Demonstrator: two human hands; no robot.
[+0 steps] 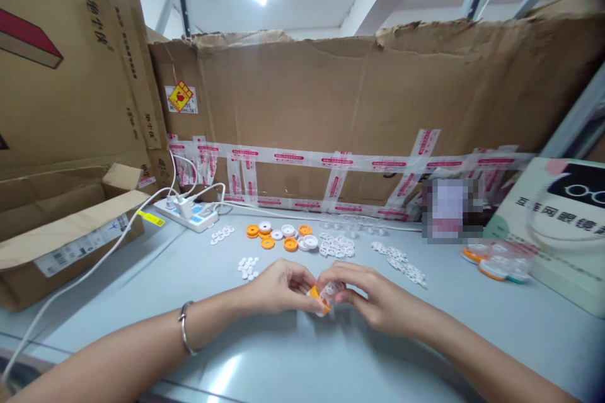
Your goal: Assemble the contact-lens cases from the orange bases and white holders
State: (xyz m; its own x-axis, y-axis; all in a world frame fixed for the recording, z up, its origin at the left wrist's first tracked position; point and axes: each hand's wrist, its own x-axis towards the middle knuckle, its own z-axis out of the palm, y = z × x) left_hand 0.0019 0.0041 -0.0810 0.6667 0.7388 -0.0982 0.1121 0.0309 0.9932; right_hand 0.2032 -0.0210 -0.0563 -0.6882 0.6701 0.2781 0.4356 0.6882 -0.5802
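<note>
In the head view, my left hand (286, 289) grips a round orange base (317, 296) between thumb and fingers. My right hand (366, 296) closes on a clear plastic cover (331, 291) that meets the orange base. Together they are tilted above the table, partly hidden by the fingers. Beyond my hands lie orange and white round bases (290, 244). A heap of white perforated discs (336, 245) sits to their right, with more flat white pieces (401, 261) further right. Small white round pieces (248, 267) lie near my left hand.
Clear covers (359, 225) stand at the back. Several assembled pieces (496, 264) rest right, beside a pale green box (562, 227). A power strip (186, 213) with white cables and an open cardboard box (61, 233) are left. A large taped carton (302, 107) walls the back.
</note>
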